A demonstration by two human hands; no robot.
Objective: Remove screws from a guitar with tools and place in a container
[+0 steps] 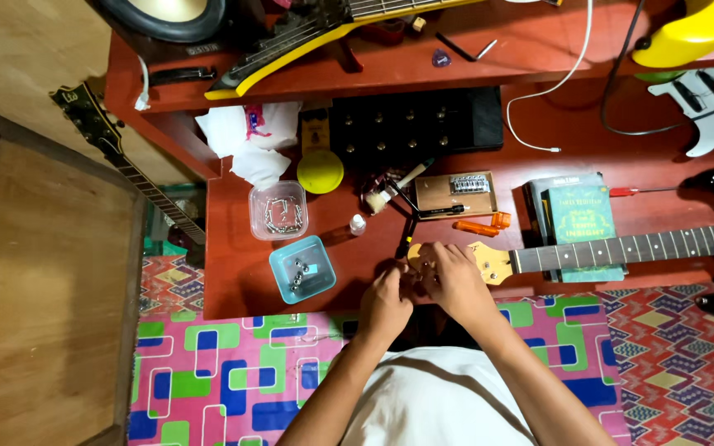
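Red table (233,289), teal tub (321,285), pink-green patterned mat (225,372)

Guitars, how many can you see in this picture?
5, some only partly visible: a black guitar leaning at the left, a yellow one on the shelf, another yellow one top right, a white one, and a black one under the hands.

Pretty bright, even overhead light, colours pop, soft shadows only. Sharp in the middle, edges bend a bit, wide-angle lens.

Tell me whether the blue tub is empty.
Not empty: the blue tub has no lid, and small metal parts lie inside.
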